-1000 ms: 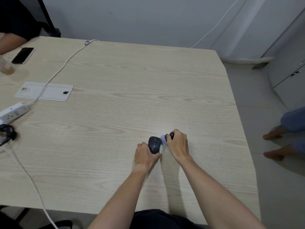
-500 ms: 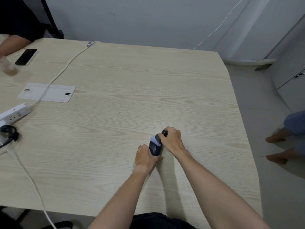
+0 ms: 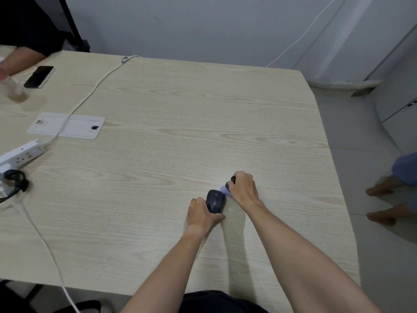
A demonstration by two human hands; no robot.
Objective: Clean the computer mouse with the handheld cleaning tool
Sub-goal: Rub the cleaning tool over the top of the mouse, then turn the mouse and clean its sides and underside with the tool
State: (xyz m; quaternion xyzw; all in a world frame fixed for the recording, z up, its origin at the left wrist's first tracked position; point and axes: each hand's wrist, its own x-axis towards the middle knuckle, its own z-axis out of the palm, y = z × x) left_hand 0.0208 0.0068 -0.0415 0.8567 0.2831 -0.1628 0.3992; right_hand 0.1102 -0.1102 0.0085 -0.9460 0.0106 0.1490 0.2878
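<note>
- Head view puts the dark computer mouse (image 3: 216, 201) on the wooden table (image 3: 180, 109), toward the near right part of the top; I take the mouse as my landmark for everything else
- my left hand (image 3: 201, 214) holds the mouse from its near left side; the thumb curls round its near end and the fingers lie against its left flank
- my right hand (image 3: 243, 189) sits just right of the mouse and a little beyond it, fingers curled round the handheld cleaning tool (image 3: 226, 187); I see a dark tip poking out past the knuckles and a pale lilac head at the mouse's far right corner; touching or only just beside it, I cannot tell
- far to the left of the mouse lies a white power strip (image 3: 21, 154), with a black plug and cord (image 3: 15, 179) beside it; a white cable (image 3: 90, 96) runs from the strip away to the table's far edge
- beyond the strip, farther from the mouse, a white cover plate (image 3: 76, 126) is set flat in the top
- at the far left corner, well apart from the mouse, lie a black phone (image 3: 39, 76) and a blurred clear cup (image 3: 13, 90), beside another person's forearm (image 3: 20, 58)
- right of the mouse, off the table on the pale floor, stand someone's bare feet (image 3: 381, 203)
</note>
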